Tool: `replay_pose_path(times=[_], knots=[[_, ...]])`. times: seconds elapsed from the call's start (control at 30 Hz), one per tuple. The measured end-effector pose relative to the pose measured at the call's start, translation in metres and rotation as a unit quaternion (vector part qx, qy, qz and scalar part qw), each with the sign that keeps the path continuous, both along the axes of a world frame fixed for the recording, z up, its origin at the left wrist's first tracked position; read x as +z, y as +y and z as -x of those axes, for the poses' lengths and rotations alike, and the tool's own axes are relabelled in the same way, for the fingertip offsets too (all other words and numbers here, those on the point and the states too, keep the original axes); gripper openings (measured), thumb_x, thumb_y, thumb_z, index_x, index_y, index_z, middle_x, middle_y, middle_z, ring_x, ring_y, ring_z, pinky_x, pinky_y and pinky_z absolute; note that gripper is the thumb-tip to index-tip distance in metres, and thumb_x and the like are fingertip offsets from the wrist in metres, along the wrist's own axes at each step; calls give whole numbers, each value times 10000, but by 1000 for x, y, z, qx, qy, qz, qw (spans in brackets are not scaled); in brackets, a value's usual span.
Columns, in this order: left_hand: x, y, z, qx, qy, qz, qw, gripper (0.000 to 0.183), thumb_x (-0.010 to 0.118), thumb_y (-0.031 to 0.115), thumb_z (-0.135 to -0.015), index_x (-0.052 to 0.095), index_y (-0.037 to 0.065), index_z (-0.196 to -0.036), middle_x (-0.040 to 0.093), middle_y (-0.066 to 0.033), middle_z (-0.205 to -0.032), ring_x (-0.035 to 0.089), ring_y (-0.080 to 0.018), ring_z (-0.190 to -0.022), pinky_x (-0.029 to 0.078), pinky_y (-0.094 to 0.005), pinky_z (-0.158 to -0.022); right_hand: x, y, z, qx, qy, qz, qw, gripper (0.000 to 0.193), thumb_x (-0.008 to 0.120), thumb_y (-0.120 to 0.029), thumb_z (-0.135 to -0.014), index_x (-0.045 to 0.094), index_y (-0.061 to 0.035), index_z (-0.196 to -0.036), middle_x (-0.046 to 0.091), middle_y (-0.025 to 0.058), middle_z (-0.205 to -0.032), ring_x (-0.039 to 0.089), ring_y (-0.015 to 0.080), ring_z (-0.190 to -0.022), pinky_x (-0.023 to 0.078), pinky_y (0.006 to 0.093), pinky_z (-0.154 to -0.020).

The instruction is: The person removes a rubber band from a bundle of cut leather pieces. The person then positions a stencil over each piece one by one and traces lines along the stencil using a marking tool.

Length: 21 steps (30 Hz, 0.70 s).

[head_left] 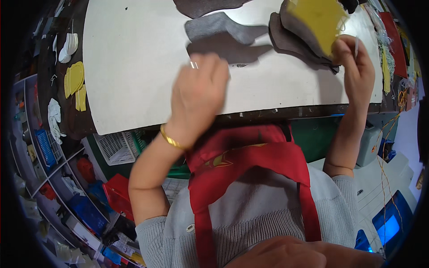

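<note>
My right hand (359, 69) is raised over the table's right side, pinching the edge of a yellow sheet-like piece (315, 22). A thin pale stick-like item (356, 47) shows between its fingers; its kind is unclear. Beneath the yellow piece lies a pile of dark grey-brown cut pieces (286, 42). My left hand (199, 89), slightly blurred, hovers near the table's front with curled fingers, a ring and a gold bracelet. Its fingertips are hidden. Just beyond it are a grey curved cut piece (219, 29) and its dark shadow or another piece underneath.
A white board (134, 58) covers the dark table. Yellow shaped pieces (73, 80) and a white glove (54, 115) lie along the left edge. Another dark piece (205, 6) is at the far side. Below stand a white basket (114, 147) and loaded shelves; cords hang at right.
</note>
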<state>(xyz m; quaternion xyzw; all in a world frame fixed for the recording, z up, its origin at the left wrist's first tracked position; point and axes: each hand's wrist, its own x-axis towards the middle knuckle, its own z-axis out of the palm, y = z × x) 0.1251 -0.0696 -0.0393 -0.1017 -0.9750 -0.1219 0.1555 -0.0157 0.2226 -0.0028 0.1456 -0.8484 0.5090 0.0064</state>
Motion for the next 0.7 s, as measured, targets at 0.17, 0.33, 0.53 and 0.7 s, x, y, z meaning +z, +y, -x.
replay_pose_path(times=[0.17, 0.33, 0.53, 0.7], knots=[[-8, 7, -38, -44, 68, -49, 995, 239, 690, 55, -767, 672, 15, -1001, 668, -104, -1027, 657, -257, -927, 527, -353, -731, -9, -53, -32, 207, -92, -46, 973, 167, 683, -168, -971, 726, -20, -1035, 700, 46, -791, 645, 97, -690, 521, 268, -633], [-17, 5, -44, 1, 88, -99, 991, 256, 691, 33, -770, 694, 6, -1024, 686, -124, -1061, 679, -305, -1001, 577, -377, -821, -16, -77, -38, 254, -129, -112, 952, 213, 697, -214, -947, 734, -19, -1026, 712, 148, -802, 706, 244, -688, 538, 319, -655], [-16, 4, -47, 6, 64, -116, 991, 275, 768, -15, -773, 709, 15, -1039, 701, -113, -1065, 692, -309, -985, 592, -365, -809, -23, -79, -45, 268, -30, -169, 948, 222, 698, -255, -940, 742, -51, -1015, 721, 137, -812, 704, 307, -704, 543, 356, -652], [-1, 9, -44, 0, 24, -28, 999, 336, 710, 1, -767, 713, 53, -1098, 700, -91, -1087, 675, -267, -981, 597, -343, -782, -24, -77, -42, 263, -39, -171, 949, 178, 705, -155, -924, 719, 4, -1001, 730, 115, -808, 681, 199, -705, 525, 280, -688]])
